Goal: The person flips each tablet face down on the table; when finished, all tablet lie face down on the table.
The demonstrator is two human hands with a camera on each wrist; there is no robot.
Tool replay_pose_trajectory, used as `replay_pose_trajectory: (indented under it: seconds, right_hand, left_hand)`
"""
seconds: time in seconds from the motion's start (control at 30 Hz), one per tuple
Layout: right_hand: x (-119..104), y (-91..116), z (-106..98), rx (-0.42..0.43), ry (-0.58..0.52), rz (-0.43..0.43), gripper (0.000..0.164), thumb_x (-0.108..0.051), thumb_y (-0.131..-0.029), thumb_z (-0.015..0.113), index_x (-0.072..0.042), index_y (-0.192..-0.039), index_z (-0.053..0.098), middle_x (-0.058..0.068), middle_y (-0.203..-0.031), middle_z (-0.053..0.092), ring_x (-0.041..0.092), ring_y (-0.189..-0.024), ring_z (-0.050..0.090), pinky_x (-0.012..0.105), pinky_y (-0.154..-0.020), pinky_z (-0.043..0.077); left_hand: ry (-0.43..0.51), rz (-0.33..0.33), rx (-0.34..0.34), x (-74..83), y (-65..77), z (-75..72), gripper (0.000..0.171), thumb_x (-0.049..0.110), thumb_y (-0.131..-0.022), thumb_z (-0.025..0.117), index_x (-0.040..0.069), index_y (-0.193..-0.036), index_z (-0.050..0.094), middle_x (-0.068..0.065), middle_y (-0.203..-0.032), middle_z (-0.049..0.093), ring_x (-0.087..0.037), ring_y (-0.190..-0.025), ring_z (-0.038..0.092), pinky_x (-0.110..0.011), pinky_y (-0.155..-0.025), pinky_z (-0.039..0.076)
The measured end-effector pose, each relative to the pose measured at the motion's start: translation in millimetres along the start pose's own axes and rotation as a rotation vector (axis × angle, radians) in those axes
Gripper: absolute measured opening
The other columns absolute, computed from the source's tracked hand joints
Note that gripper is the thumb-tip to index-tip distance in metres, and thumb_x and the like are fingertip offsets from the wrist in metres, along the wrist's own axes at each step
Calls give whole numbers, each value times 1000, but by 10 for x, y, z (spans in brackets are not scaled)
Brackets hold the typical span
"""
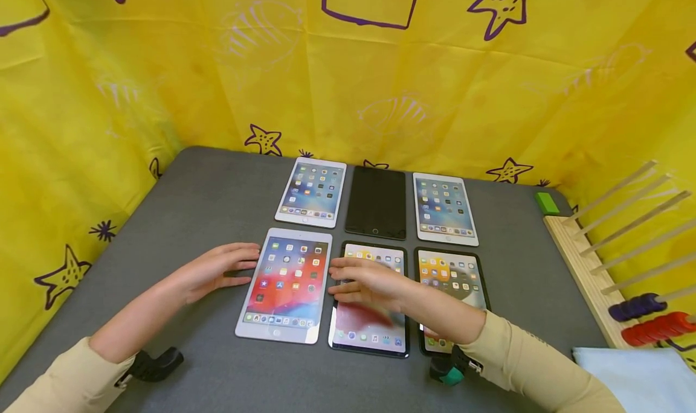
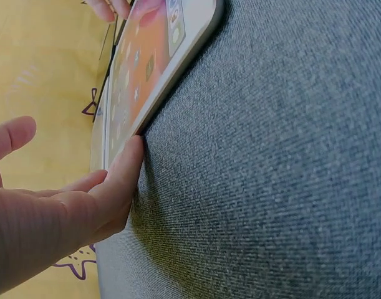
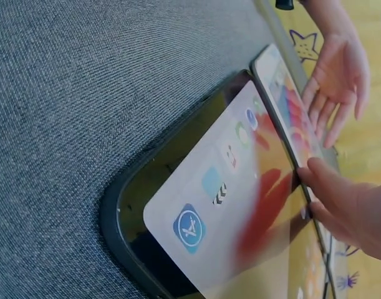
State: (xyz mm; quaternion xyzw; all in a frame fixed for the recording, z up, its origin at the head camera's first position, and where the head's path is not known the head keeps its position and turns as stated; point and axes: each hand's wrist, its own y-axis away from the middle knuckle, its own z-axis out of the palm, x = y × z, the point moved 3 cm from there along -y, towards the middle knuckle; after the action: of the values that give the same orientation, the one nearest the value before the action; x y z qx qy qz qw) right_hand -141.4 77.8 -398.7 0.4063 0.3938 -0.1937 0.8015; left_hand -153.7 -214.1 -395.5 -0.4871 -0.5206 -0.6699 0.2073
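Note:
A white-framed tablet (image 1: 293, 274), its lit screen red and blue, lies flat at the front left of two rows of tablets. My left hand (image 1: 225, 268) is at its left side, fingers extended; in the left wrist view a fingertip (image 2: 135, 146) meets the tablet's edge. Across from it, my right hand (image 1: 370, 283) has its fingertips at the right edge of the same tablet. That hand reaches over a black-framed tablet (image 1: 370, 336) and hides part of its screen. Another black-framed tablet (image 1: 451, 268) lies to the right, partly under my forearm.
Behind stand three more tablets in a row: a white one (image 1: 312, 189), a dark-screened black one (image 1: 376, 201) and another white one (image 1: 444, 208). At right are a wooden peg rack (image 1: 587, 280) with beads, a green block (image 1: 546, 203) and a light blue cloth (image 1: 636, 377). Yellow fabric (image 1: 337, 87) surrounds the grey table.

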Motion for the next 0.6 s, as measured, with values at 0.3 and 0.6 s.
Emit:
replay_pose_trajectory:
  seconds: [0.3,0.6]
  right_hand:
    - [5,-12,-4,-20,-35,-4,57,-9,-99,49,9,-148,25,27,-152,27,44,-130,43,44,-107,38]
    - [29,-38,-7,-29,-100,-26,56,-4,-98,48,11,-147,25,28,-153,24,43,-132,41,42,-109,35]
  left_hand:
    - [25,-29,23,-15,-45,-33,70,35,-102,50,-11,-147,24,-27,-148,30,-34,-127,43,-38,-96,50]
    - [3,-20,31,-26,-87,-59,64,34,-101,51,-12,-142,34,-25,-145,34,-29,-121,48,-38,-95,51]
